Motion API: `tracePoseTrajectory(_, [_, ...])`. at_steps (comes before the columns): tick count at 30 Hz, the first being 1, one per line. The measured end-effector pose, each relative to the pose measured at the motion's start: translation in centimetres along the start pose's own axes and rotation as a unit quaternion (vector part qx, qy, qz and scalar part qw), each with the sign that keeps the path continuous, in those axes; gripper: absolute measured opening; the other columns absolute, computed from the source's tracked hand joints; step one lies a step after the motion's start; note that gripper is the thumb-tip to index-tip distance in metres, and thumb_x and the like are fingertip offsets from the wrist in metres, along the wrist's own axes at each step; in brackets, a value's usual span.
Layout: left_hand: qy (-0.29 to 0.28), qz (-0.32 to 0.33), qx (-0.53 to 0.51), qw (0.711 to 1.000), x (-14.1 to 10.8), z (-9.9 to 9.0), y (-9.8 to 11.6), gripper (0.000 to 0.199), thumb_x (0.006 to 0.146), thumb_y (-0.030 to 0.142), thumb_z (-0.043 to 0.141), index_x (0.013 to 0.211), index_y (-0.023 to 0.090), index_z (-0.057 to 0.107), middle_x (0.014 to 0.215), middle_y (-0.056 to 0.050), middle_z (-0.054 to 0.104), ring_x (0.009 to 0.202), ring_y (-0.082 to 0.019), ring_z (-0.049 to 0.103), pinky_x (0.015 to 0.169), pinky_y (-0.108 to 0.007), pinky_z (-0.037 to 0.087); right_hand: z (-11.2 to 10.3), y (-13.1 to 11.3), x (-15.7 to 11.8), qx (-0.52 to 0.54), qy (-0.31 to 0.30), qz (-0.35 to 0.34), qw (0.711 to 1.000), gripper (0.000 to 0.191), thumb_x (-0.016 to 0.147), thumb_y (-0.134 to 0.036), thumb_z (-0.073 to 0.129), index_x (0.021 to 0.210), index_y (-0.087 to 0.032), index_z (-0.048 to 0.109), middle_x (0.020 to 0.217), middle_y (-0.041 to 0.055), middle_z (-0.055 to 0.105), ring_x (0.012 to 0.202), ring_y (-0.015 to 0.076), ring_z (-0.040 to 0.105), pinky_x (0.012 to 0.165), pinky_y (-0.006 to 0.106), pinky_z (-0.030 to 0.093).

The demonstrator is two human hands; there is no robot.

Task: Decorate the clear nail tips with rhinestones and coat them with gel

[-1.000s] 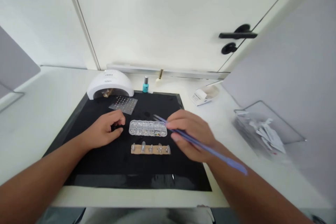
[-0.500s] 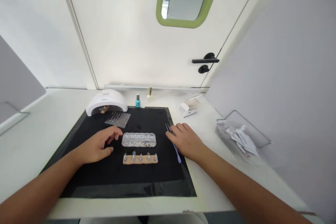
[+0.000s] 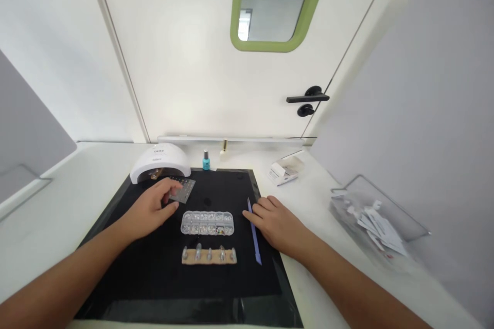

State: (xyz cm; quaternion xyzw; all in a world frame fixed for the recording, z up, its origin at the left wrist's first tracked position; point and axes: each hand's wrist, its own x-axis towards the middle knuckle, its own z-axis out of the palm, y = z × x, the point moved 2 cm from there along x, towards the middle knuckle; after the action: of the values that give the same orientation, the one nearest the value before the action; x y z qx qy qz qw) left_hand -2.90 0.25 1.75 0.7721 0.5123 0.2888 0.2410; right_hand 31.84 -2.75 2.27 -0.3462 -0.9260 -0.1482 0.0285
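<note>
My left hand (image 3: 152, 211) reaches over the near left edge of a clear sheet with small marks (image 3: 184, 190), thumb and fingers apart and holding nothing. My right hand (image 3: 276, 223) rests at the mat's right edge, a fingertip at the purple tweezers (image 3: 255, 239), which lie lengthwise on the mat; the hand is not wrapped round them. Between the hands is a clear compartment box (image 3: 207, 223) with tiny shiny pieces in its cells. Closer to me lies a tan strip (image 3: 204, 261) with several silvery nail tips (image 3: 198, 252) standing on it.
A black mat (image 3: 162, 277) covers the table's middle. At its back stand a white nail lamp (image 3: 160, 159) and a blue bottle (image 3: 206, 161), with a small gold-capped bottle (image 3: 224, 147) behind. To the right are a white box (image 3: 285, 170) and a plastic bag of packets (image 3: 370, 223).
My left hand has moved away from the compartment box, up over the clear sheet. My right hand stays by the tweezers, which have turned slightly. The view has tilted up.
</note>
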Motion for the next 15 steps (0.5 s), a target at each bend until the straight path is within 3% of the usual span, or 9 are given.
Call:
tracePoseTrajectory(4, [-0.013,-0.086,-0.02,0.996,6.2,0.9,1.8,0.038,0.1,0.036,0.065,0.133,0.016,0.06,0.129,-0.011,0.064,0.109,-0.024,0.067,0.092,-0.045,0.061,-0.5,1.1,-0.9,0.064,0.055,0.036,0.996,0.045,0.087,0.0,0.052,0.128,-0.013,0.068,0.091,0.0108,0.07,0.092,0.0246,0.061,0.083,0.04,0.051])
tracePoseTrajectory(8, [-0.041,-0.188,-0.028,0.981,11.3,3.7,2.0,0.038,0.1,0.036,0.065,0.132,0.016,0.061,0.13,-0.011,0.065,0.11,-0.025,0.067,0.093,-0.046,0.061,-0.6,1.9,-1.7,0.113,0.09,0.06,0.988,0.041,0.089,-0.002,0.047,0.123,-0.011,0.069,0.088,0.0113,0.07,0.089,0.0253,0.061,0.082,0.042,0.052])
tracePoseTrajectory(11, [-0.058,-0.245,-0.03,0.967,12.9,5.4,1.6,0.038,0.1,0.036,0.065,0.132,0.016,0.06,0.13,-0.011,0.065,0.11,-0.025,0.067,0.093,-0.046,0.061,-0.9,2.0,-1.9,0.144,0.102,0.057,0.983,0.038,0.091,-0.005,0.047,0.123,-0.011,0.068,0.087,0.0114,0.07,0.088,0.0264,0.061,0.08,0.043,0.053])
tracePoseTrajectory(15, [-0.059,-0.287,-0.03,0.956,13.7,6.1,1.2,0.038,0.1,0.036,0.065,0.132,0.016,0.06,0.13,-0.012,0.065,0.11,-0.025,0.067,0.093,-0.046,0.06,-1.5,1.6,-1.9,0.187,0.116,0.044,0.975,0.034,0.097,-0.01,0.046,0.124,-0.012,0.066,0.087,0.0109,0.069,0.088,0.0256,0.06,0.08,0.043,0.054])
